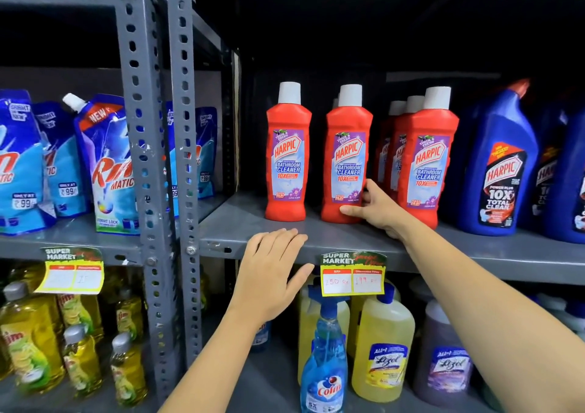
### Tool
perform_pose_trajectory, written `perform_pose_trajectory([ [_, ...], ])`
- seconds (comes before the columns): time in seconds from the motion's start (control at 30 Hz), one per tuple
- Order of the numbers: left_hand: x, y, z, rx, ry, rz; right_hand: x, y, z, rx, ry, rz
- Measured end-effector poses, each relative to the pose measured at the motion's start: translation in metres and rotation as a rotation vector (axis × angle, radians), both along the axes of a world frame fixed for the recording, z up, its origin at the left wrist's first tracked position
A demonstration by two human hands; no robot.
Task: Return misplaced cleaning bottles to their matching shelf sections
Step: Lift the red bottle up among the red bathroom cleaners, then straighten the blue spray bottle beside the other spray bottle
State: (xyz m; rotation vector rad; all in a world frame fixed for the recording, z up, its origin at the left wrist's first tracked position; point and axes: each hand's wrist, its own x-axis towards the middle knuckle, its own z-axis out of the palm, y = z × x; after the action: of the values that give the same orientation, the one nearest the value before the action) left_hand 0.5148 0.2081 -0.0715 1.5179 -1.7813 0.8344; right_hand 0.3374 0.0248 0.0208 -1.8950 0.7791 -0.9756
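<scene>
Red Harpic bathroom cleaner bottles with white caps stand on the grey middle shelf [240, 219]. One red bottle [288, 156] stands alone at the left. My right hand [376, 210] grips the lower right side of the second red bottle [346, 159], thumb on its front near the base. A row of further red bottles [427, 159] stands just to the right. My left hand [272, 273] lies flat, fingers together, over the shelf's front edge and holds nothing.
Blue Harpic bottles [503, 165] fill the shelf's right end. Blue detergent pouches [107, 165] sit on the left rack beyond the grey uprights [186, 159]. Below stand yellow dish-liquid bottles [31, 346], a blue Colin spray [326, 365], Lizol bottles [384, 349] and a price tag [353, 275].
</scene>
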Motion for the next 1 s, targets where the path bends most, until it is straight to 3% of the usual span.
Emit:
perform_pose_trajectory([
  [0.63,0.0,0.0,-0.001,0.018,-0.018,0.026,0.0,-0.007,-0.005,-0.061,0.041,-0.037],
  [0.77,0.001,0.002,0.001,0.03,-0.038,0.014,-0.002,-0.004,-0.004,-0.106,0.068,-0.144],
  [0.83,0.0,0.004,0.001,0.033,-0.046,0.013,-0.005,0.005,0.0,-0.174,-0.036,-0.311],
  [1.0,-0.002,0.018,-0.022,0.028,-0.023,0.03,-0.028,0.076,-0.002,-0.547,-0.595,-0.566],
])
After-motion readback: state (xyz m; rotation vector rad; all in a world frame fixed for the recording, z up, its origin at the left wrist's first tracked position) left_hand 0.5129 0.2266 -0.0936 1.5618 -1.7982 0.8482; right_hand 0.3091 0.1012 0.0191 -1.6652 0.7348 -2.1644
